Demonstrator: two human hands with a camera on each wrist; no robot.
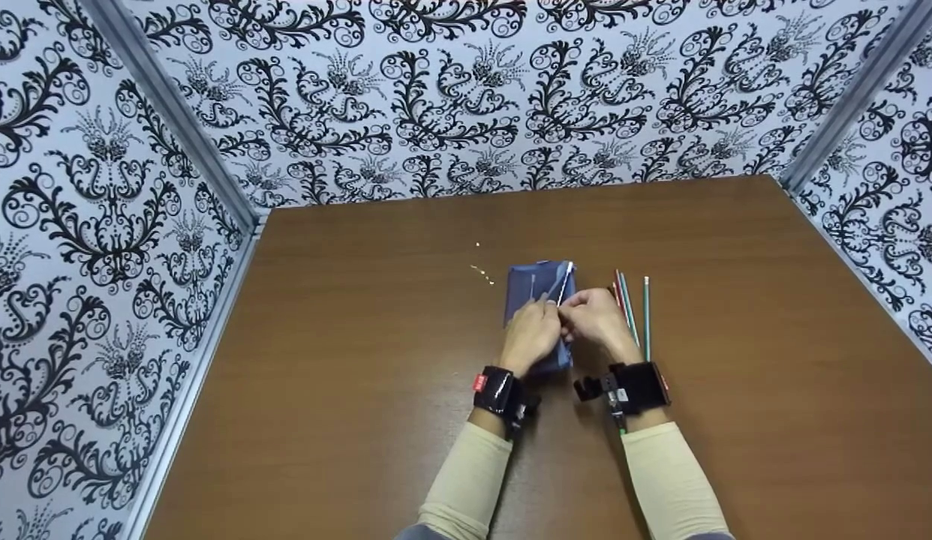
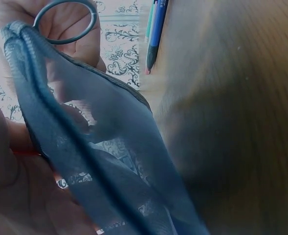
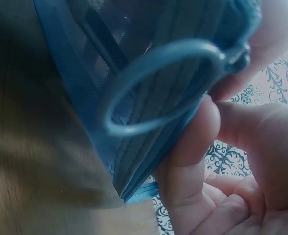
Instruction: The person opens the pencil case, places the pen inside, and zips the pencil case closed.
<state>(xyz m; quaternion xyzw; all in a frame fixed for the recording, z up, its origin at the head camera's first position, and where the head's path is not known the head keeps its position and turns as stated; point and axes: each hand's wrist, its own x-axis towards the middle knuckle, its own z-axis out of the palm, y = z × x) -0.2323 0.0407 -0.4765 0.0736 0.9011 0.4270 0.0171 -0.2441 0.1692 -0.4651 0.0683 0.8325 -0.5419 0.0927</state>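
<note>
A blue mesh zip pouch stands slightly raised over the table between both hands. My left hand grips its near left side; in the left wrist view the fingers show through the mesh. On the zip side, my right hand pinches the pouch's edge between thumb and fingers. A ring-shaped zip pull hangs loose at the pouch's corner, in front of the fingers in the right wrist view. Through the mesh a dark stick-like shape is visible; I cannot tell what it is. A white strip runs along the pouch's right side.
Red and teal pencils lie beside the right hand, with another teal pencil farther right. A blue pen shows in the left wrist view. Small pale crumbs lie left of the pouch. Patterned walls enclose the brown table.
</note>
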